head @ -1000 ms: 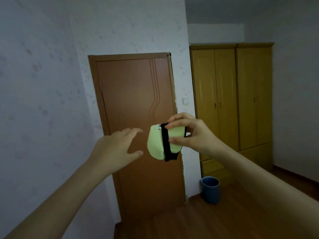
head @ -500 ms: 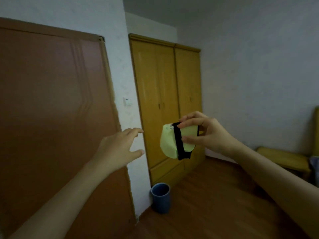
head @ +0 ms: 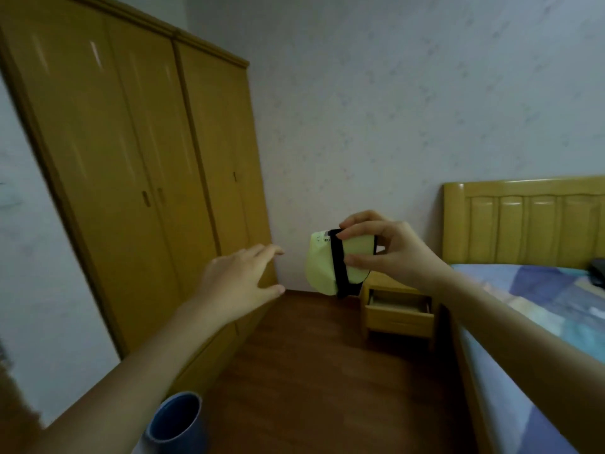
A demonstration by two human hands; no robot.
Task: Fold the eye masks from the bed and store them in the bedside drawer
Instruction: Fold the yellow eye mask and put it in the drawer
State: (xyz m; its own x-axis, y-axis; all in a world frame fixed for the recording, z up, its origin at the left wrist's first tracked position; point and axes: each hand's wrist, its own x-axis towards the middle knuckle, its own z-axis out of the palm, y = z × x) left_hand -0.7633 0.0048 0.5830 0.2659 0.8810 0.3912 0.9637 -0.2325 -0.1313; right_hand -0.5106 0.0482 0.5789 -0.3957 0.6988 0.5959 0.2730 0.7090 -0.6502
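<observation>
A folded pale-yellow eye mask (head: 322, 268) with a black strap across it hangs in the air, pinched between the thumb and fingers of my right hand (head: 389, 250). My left hand (head: 240, 280) floats to its left, fingers spread, holding nothing and not touching the mask. Just below and behind the mask stands the wooden bedside table (head: 397, 317) with its drawer (head: 397, 304) pulled open. The bed (head: 537, 309) with a blue patterned sheet runs along the right.
A tall yellow wardrobe (head: 131, 158) fills the left side. A blue bin (head: 175, 421) stands on the brown wood floor (head: 327, 371) near my left forearm. The wooden headboard (head: 530, 217) rises behind the bed, with a dark object (head: 597, 271) at the right edge.
My view has swung right, from the door past the wardrobe to the bed and open drawer. Both hands keep the same pose, the right one still pinching the folded mask.
</observation>
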